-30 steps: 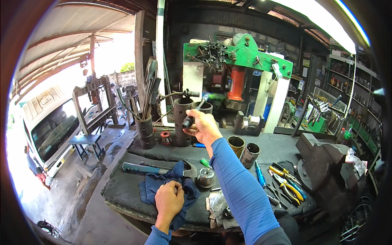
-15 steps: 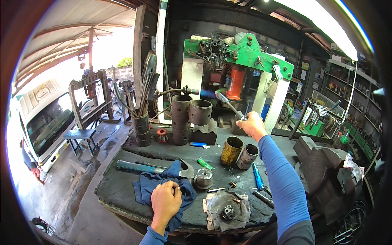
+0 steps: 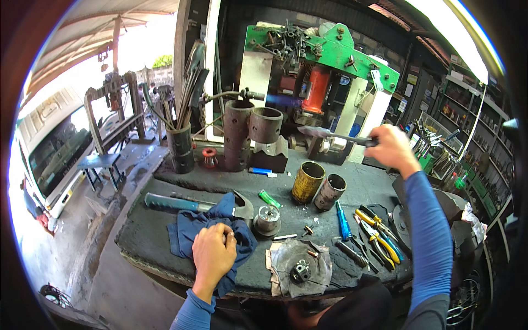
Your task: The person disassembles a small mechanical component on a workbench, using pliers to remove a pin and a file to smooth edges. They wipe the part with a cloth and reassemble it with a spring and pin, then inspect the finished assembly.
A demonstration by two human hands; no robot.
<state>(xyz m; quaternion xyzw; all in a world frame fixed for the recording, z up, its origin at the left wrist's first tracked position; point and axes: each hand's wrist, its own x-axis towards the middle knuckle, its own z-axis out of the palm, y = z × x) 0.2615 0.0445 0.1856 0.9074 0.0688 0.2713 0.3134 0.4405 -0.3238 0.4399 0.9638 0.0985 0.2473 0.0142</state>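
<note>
My right hand (image 3: 391, 147), raised over the far right of the workbench, is closed around the dark handle of a soldering iron (image 3: 319, 132). Its thick pointed metal head points left, below and clear of the blue flame of a gas torch (image 3: 250, 95). That torch lies across the top of upright metal cylinders (image 3: 237, 137). My left hand (image 3: 214, 250) rests curled on a crumpled blue cloth (image 3: 184, 234) at the front left; what its fingers hold, if anything, is hidden. A hammer (image 3: 170, 203) lies partly under the cloth. Beside it stands a round metal part (image 3: 267, 219).
A yellow cylinder (image 3: 308, 182) and a grey cylinder (image 3: 330, 192) stand mid-bench. Pliers (image 3: 379, 239) and a blue-handled screwdriver (image 3: 344, 223) lie at right. A small black part (image 3: 300, 270) sits on a grey disc. Behind rises a green press (image 3: 352, 52); a vise (image 3: 434, 212) is at right.
My right hand has moved right and toward me, taking the soldering iron's head out of the flame. The pliers, hidden before by my right arm, now show. My left hand stays on the cloth.
</note>
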